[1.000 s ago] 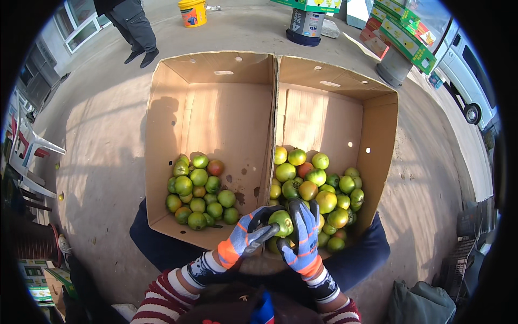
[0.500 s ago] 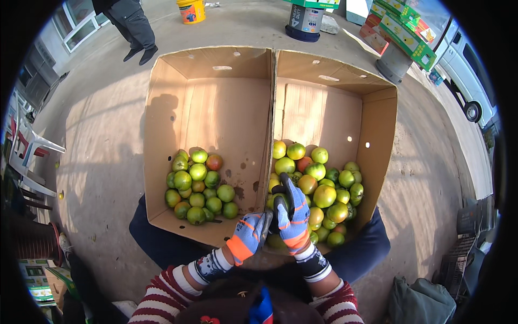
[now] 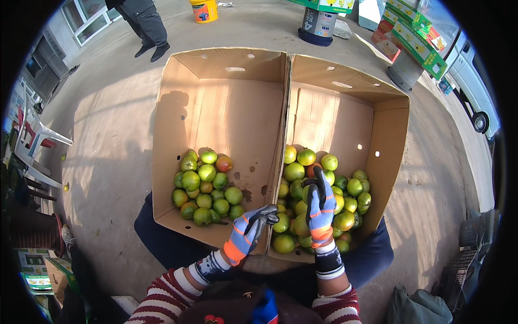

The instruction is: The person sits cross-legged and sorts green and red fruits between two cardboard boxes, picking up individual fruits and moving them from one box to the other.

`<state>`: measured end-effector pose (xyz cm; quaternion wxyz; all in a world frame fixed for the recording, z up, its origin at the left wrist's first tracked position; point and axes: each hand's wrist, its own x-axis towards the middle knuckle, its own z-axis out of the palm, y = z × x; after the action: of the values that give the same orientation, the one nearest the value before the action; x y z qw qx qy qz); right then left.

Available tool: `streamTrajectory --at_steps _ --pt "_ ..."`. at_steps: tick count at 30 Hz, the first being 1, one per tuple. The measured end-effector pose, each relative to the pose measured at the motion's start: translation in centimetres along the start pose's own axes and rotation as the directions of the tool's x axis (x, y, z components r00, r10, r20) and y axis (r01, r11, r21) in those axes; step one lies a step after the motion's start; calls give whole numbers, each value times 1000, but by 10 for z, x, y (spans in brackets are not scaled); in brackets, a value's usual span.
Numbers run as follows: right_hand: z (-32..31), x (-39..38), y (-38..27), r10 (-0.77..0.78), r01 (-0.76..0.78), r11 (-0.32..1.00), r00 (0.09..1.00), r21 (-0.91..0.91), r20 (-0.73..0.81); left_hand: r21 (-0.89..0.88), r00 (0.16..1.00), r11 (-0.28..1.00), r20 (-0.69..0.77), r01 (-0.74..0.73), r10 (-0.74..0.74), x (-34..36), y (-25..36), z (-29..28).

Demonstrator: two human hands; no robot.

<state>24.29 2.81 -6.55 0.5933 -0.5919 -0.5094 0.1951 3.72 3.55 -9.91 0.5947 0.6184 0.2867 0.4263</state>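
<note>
Green tomatoes, some turning red, lie in two heaps: a smaller heap (image 3: 204,201) in the left cardboard box (image 3: 237,124) and a larger heap (image 3: 343,220) in the right box (image 3: 324,127). My right hand (image 3: 322,210), in a blue-and-orange glove with black fingertips, reaches over the larger heap, fingers extended and parted from the thumb. Whether its fingertips touch a tomato is hard to see. Over the near end of the boxes' shared wall, my left hand (image 3: 252,229), gloved alike, points its loosely spread fingers rightward beside a green tomato (image 3: 281,222). Nothing shows in it.
A person in dark trousers (image 3: 145,27) stands beyond the boxes at left. Farther back are a yellow bucket (image 3: 204,11), a dark drum (image 3: 317,27) and stacked green cartons (image 3: 413,40). A white chair (image 3: 43,140) stands left; a grey-green cloth (image 3: 420,305) lies lower right.
My hands have drawn apart; the right moved forward and rightward over the larger heap, away from the left. The whole view has shifted slightly, with the boxes now farther right.
</note>
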Motion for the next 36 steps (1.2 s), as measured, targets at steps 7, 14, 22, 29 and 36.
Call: streamTrajectory --at_steps 7,14,22,29,36 --pt "-2 -11 -3 -216 210 943 976 -258 6 993 982 107 -24 44 -190 41 -65 -86" --pt "29 27 0 -99 115 991 973 67 -207 939 823 -312 -63 -143 -565 67 -136 -77" --pt "15 -23 21 -171 158 934 985 -322 -12 989 832 -136 -129 65 -540 62 -108 -82" --pt "20 -34 29 -144 253 786 962 -564 231 132 967 958 -70 253 -246 41 -67 -88" --pt "18 -27 -57 -367 403 902 905 -158 216 -157 992 987 122 -13 33 23 33 -10"
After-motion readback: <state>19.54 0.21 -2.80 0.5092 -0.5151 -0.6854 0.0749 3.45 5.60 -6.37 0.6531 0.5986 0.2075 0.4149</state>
